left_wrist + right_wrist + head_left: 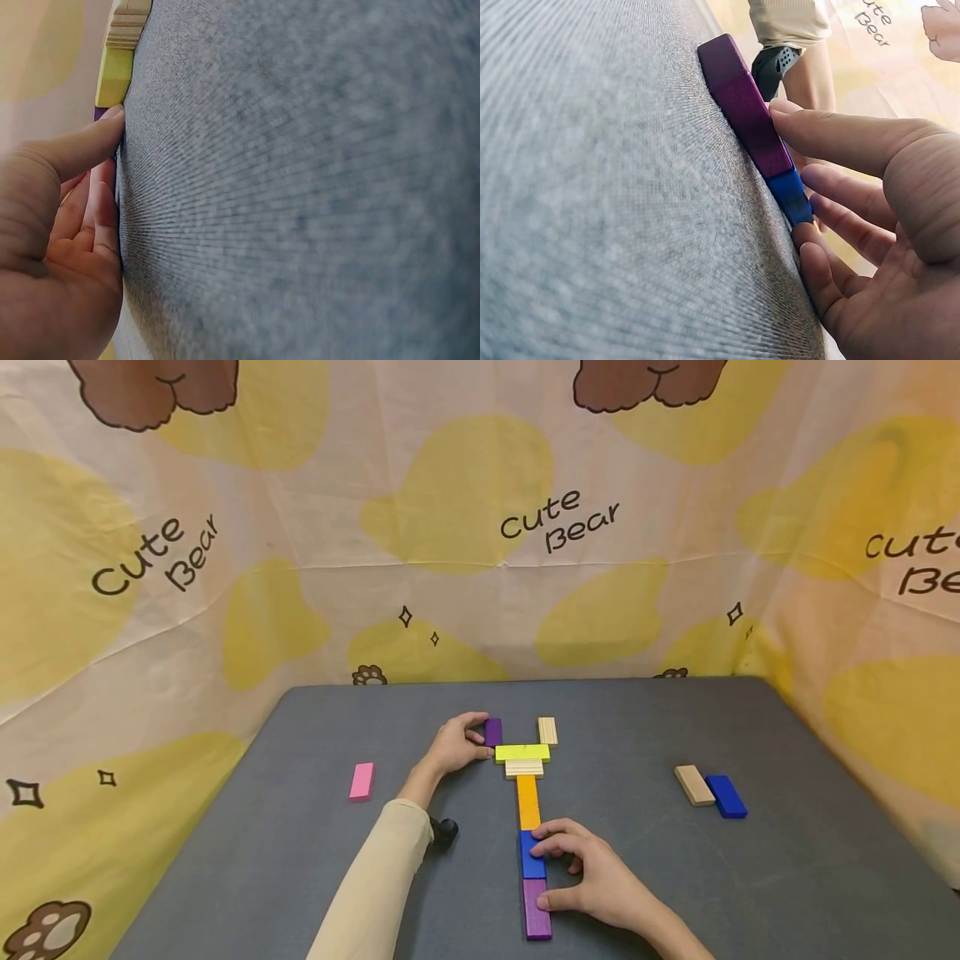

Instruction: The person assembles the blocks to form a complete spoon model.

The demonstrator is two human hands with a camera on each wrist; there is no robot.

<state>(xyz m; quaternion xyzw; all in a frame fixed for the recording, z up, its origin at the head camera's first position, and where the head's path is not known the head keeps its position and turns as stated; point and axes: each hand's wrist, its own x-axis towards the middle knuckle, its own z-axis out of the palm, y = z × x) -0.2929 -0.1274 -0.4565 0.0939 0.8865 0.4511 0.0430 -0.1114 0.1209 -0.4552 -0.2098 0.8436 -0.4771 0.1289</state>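
On the pale pink-and-yellow printed cloth backdrop (457,539) in the head view, we read "Cute Bear" in black, handwriting-style letters. We see one slanted black lettering (155,556) at the left and a second black lettering (561,522) near the middle. At the right, we find a cropped black lettering (926,562), its second word cut to "Be". In the right wrist view, we make out "ute Bear" (873,24) on the same cloth.

Head view evenly lit, mostly crisp; soft faint shadow beside the beige sleeve (375,877). Wrist views softer: surface (315,195) grainy, smeared rightward in left wrist, leftward in right.
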